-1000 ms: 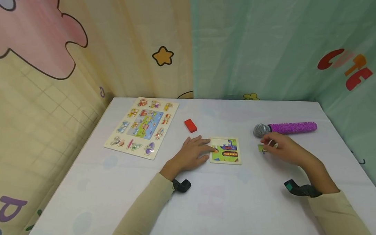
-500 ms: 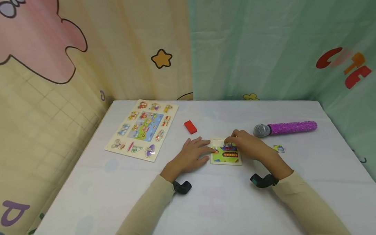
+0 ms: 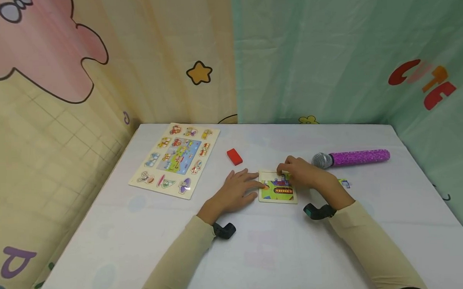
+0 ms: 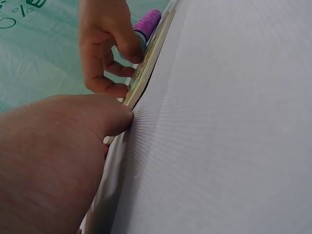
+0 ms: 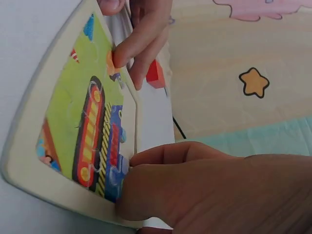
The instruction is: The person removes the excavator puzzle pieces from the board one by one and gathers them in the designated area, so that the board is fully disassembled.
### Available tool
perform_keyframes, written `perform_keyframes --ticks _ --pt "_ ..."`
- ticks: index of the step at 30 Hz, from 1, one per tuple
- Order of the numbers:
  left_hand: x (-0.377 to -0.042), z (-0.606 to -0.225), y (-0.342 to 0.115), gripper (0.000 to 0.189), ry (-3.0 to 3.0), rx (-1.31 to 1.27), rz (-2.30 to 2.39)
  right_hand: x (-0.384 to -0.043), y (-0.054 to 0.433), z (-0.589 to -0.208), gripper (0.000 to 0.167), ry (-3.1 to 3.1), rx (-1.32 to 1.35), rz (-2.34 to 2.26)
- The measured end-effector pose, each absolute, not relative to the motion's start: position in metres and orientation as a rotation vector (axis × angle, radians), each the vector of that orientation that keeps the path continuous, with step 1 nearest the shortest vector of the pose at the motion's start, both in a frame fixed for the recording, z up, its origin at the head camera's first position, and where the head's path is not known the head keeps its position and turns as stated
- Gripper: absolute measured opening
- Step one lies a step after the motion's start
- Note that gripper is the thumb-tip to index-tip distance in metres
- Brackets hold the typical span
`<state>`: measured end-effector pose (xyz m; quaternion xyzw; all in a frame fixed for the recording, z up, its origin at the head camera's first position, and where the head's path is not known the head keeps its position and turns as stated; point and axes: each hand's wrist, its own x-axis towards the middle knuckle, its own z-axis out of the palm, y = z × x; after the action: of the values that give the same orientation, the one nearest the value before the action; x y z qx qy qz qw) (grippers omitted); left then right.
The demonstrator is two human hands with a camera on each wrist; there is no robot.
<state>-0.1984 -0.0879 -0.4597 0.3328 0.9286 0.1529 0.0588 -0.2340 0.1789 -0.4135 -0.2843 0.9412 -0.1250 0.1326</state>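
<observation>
On my feed, the board (image 3: 179,155) lies far left, apart from the work. I read the step in hand as fitting a piece into the top row of the puzzle (image 3: 278,194), which sits mid-table. The left hand (image 3: 238,189) is spread wide and relaxed, a fingertip on the puzzle's left edge, which I take for steadying; the red block (image 3: 234,156) lies just beyond it. Pale backing shows in the top row, towards the left. At the upper right, the right hand (image 3: 302,172) has its fingers bent and bunched narrow; I can't tell whether they pinch a piece. I'd say the next move calls for lining up and pressing flat, then picking up the loose piece (image 3: 344,183), partly behind the wrist. The mic (image 3: 352,157) lies beyond that.

Against a second ago, I see the left hand still in place; the right hand has come from beside the mic to the puzzle, and only one loose piece now shows on the right.
</observation>
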Motion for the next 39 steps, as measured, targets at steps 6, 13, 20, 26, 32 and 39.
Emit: perform_keyframes --ticks 6,13,20,26,32,39 --pt "-0.199 -0.460 -0.087 0.040 2.803 1.003 0.475 -0.241 0.173 -0.404 0.033 2.650 -0.780 -0.255" --pt "-0.200 -0.463 -0.087 0.039 2.804 1.034 0.498 -0.245 0.171 -0.402 0.033 2.608 -0.769 -0.216" --pt "-0.200 -0.462 -0.088 0.038 2.809 1.040 0.472 -0.235 0.175 -0.412 0.032 2.748 -0.971 -0.118" --pt "-0.201 -0.462 -0.088 0.038 2.817 1.037 0.463 -0.228 0.181 -0.419 0.032 2.808 -0.992 -0.223" --pt "-0.201 -0.463 -0.089 0.038 2.817 1.041 0.476 -0.225 0.187 -0.423 0.031 2.819 -1.005 -0.338" --pt "-0.201 -0.462 -0.089 0.039 2.813 1.033 0.477 -0.218 0.195 -0.416 0.027 2.833 -1.060 -0.626"
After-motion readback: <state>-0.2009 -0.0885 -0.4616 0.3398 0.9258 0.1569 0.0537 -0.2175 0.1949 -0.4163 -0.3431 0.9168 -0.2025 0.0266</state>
